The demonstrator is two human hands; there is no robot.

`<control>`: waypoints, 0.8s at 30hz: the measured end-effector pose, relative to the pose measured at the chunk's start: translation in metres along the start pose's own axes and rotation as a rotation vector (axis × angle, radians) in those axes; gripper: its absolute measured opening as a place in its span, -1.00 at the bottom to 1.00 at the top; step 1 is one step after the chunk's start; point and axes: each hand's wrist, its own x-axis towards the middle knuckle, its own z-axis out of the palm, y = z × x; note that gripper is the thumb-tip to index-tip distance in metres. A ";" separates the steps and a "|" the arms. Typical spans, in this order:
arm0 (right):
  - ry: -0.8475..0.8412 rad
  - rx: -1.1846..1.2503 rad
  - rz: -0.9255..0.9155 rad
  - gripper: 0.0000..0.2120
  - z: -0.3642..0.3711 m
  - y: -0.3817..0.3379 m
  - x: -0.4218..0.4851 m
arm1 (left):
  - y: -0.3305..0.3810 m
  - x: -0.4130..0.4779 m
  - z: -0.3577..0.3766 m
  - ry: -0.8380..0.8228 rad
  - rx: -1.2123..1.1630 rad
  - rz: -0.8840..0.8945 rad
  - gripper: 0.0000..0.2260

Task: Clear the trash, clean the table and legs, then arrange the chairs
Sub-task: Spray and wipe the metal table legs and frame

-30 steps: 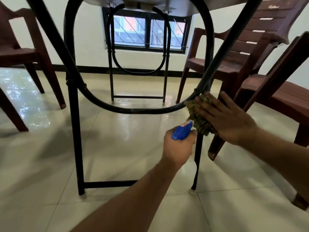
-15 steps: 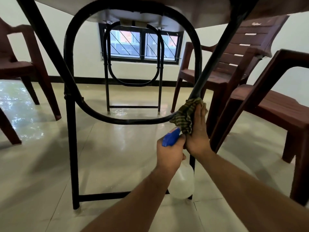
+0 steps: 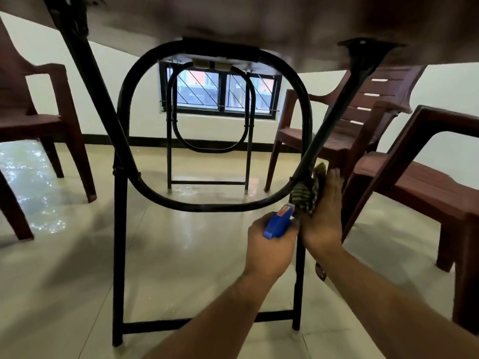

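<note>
Step in hand: leg cleaning, under the counter [image 3: 233, 22]. The right hand [image 3: 324, 218] presses the cloth [image 3: 304, 193], fingers extended, onto the joint where the diagonal brace [image 3: 334, 117] meets the near right leg [image 3: 299, 281]. The left hand [image 3: 269, 244], touching the right hand's left side, grips the spray bottle [image 3: 278, 224]. The next move probably calls for wiping down the leg.
</note>
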 end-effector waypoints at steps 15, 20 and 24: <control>-0.194 -1.278 -0.863 -0.34 -0.053 -0.002 0.038 | 0.051 0.000 0.007 -0.045 -0.073 0.164 -0.90; 0.017 -1.100 -0.832 -0.42 -0.062 -0.023 0.048 | 0.038 -0.007 0.008 -0.056 -0.069 0.088 -0.90; -0.219 -1.246 -0.990 -0.46 -0.045 -0.034 0.050 | 0.027 -0.010 0.006 -0.035 -0.023 0.059 -0.96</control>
